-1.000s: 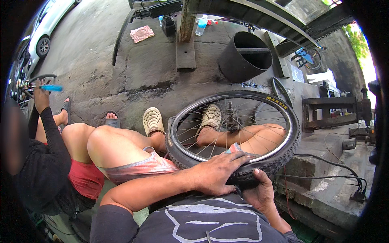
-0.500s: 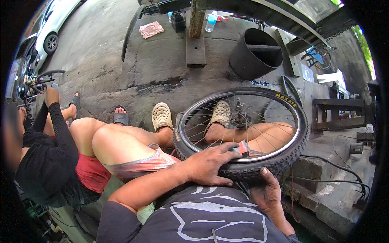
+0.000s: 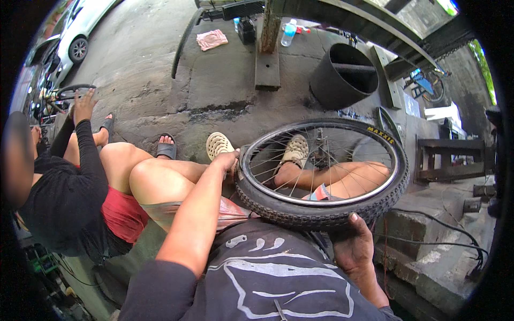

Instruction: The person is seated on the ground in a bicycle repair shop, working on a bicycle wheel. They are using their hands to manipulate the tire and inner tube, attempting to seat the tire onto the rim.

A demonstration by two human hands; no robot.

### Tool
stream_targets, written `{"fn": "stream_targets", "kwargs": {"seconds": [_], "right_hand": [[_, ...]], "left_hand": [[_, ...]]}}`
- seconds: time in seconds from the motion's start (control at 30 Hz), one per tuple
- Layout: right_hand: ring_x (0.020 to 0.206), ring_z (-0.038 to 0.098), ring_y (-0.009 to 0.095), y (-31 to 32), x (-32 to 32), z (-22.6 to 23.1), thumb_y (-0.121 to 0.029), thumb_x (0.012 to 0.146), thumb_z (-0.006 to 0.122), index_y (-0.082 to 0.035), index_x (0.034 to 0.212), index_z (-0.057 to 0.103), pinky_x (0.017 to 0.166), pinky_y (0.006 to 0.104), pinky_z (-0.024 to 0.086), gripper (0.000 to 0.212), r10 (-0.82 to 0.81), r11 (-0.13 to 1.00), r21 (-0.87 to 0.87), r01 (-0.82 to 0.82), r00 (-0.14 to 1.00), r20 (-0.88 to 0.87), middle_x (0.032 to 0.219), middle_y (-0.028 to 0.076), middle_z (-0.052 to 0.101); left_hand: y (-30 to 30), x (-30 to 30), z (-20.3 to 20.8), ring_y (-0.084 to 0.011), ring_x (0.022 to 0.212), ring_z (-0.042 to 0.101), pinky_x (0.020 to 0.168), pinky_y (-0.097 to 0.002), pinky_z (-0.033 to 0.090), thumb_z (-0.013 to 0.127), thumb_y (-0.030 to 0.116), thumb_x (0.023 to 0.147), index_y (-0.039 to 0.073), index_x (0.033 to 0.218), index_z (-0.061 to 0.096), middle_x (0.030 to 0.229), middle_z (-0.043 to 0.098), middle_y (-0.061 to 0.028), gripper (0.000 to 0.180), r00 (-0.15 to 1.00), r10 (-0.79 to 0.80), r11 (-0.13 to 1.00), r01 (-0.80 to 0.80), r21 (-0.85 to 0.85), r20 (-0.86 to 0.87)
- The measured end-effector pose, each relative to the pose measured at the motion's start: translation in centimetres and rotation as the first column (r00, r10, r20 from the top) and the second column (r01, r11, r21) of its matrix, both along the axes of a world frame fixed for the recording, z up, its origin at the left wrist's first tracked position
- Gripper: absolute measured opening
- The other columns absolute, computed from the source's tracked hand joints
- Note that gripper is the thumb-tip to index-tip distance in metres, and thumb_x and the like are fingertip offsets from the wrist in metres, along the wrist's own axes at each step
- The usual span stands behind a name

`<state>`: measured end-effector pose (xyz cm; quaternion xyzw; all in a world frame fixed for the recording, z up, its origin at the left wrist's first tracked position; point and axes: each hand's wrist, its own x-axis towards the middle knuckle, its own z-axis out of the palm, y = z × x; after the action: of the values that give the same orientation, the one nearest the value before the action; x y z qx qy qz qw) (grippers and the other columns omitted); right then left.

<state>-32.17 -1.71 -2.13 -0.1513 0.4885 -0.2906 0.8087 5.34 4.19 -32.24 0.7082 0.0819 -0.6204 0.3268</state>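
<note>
A bicycle wheel with a black knobby tire, silver rim and thin spokes lies tilted over my lap and right leg. My left hand grips the tire at its left side, its fingers partly hidden around the edge. At the near right side, my right hand holds the tire from below, thumb up against the tread and other fingers hidden underneath. The hub with its sprockets shows at the wheel's far middle, above my shoe.
Close on my left sits another person in black sleeves, one hand raised beside a bike part. A dark metal cylinder stands beyond the wheel. Further off are a steel post, bottle and pink cloth. Cables cross the right-hand blocks.
My left hand has moved from the tire's near edge to its left side. My right hand stays beneath the near right side. The other person's hand has risen and opened.
</note>
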Motion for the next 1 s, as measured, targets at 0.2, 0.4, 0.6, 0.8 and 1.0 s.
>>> {"fn": "stream_targets", "kwargs": {"seconds": [0.2,0.4,0.6,0.8,1.0], "right_hand": [[0.136,0.068,0.037,-0.5,-1.8,-2.3,-0.018,0.094,0.081,0.003,0.149,0.064,0.13,0.0568,0.042,0.061,-0.071,0.997,-0.019,0.071,0.997,0.014,0.145,0.018,0.074],[0.134,0.069,0.034,-4.3,-5.4,-3.4,-0.033,0.097,0.076,-0.002,0.15,0.065,0.123,0.0539,0.049,0.062,-0.258,0.957,-0.144,0.25,0.966,-0.034,0.145,0.015,0.075],[0.133,0.07,0.032,-4.8,-6.8,-3.8,-0.03,0.098,0.075,-0.003,0.149,0.067,0.122,0.0525,0.05,0.058,-0.203,0.973,-0.106,0.204,0.979,0.017,0.146,0.014,0.075],[0.133,0.07,0.034,-4.4,-6.7,-4.3,-0.032,0.099,0.076,-0.004,0.148,0.068,0.123,0.0544,0.048,0.058,-0.209,0.968,-0.145,0.206,0.978,-0.001,0.143,0.012,0.077],[0.101,0.079,0.035,-8.2,-7.9,5.6,-0.027,0.1,0.083,0.002,0.123,0.08,0.096,0.0485,0.06,0.037,0.411,0.387,0.215,-0.897,-0.041,-0.911,0.108,0.017,0.084]], "left_hand": [[0.5,0.3,-7.8,-0.0447,0.145,0.056,0.121,-0.0645,0.044,0.063,0.063,0.11,0.005,0.153,0.063,0.159,0.062,-0.021,0.072,0.935,0.022,0.999,-0.035,-0.029,-0.354],[-1.8,-3.4,-3.1,-0.0392,0.112,0.078,0.114,-0.0596,0.056,0.067,0.059,0.108,0.008,0.122,0.083,0.12,0.085,-0.0148,0.055,0.773,0.184,0.916,-0.36,-0.18,-0.607],[-1.9,-2.4,-3.6,-0.0368,0.1,0.08,0.103,-0.0526,0.062,0.063,0.039,0.107,0.006,0.115,0.081,0.113,0.085,-0.0161,0.039,0.82,0.291,0.904,-0.405,-0.139,-0.493],[-0.9,0.5,-5.5,-0.0343,0.097,0.079,0.099,-0.0486,0.064,0.069,0.038,0.102,0.007,0.115,0.079,0.109,0.084,-0.0149,0.035,0.759,0.394,0.845,-0.521,-0.121,-0.518],[-2.4,0.2,-1.9,-0.0301,0.103,0.08,0.102,-0.0461,0.063,0.072,0.037,0.104,0.009,0.122,0.08,0.116,0.085,-0.0104,0.034,0.776,0.26,0.803,-0.505,-0.317,-0.575]]}}
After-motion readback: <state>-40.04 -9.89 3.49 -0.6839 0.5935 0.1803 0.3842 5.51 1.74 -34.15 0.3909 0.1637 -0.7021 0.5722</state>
